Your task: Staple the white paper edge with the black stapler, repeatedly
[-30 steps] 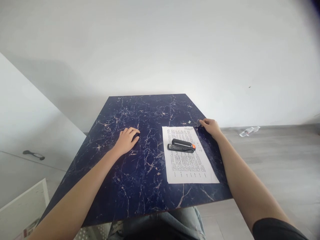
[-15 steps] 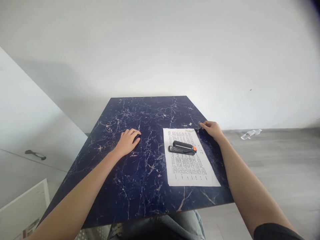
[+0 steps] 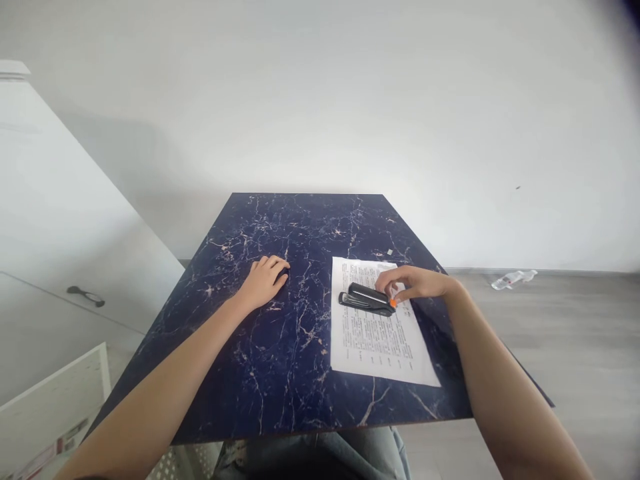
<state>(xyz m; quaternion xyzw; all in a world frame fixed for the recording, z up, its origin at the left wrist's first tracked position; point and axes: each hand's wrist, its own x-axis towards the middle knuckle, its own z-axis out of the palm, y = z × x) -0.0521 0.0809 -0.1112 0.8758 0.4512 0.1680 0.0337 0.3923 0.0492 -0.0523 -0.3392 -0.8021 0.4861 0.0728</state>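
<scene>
Stapler: black, orange-tipped stapler (image 3: 367, 305) lying on the printed paper (image 3: 380, 350), roughly crosswise. Orange end points at the right hand (image 3: 407, 281); probably handy for reaching from that side. Likely also weighs the sheet down.
Paper: flat on the blue marbled counter (image 3: 280, 360), right of centre, print up. One sheet or several, can't tell.
Right hand: over the paper's right side, fingers curled, thumb lower, at the stapler's orange end. Looks like contact; can't tell if it's a firm pinch.
Left hand (image 3: 265, 280): palm down on the counter, left of the paper and well apart from it, fingers bent, thumb set off. Dark patch under the fingers; object or shadow, can't tell. Reads as a resting or bracing pose.
Hands: well apart, paper's left edge and stapler between them.
Chip: small pale chip (image 3: 389, 252) just beyond the paper's far edge.
</scene>
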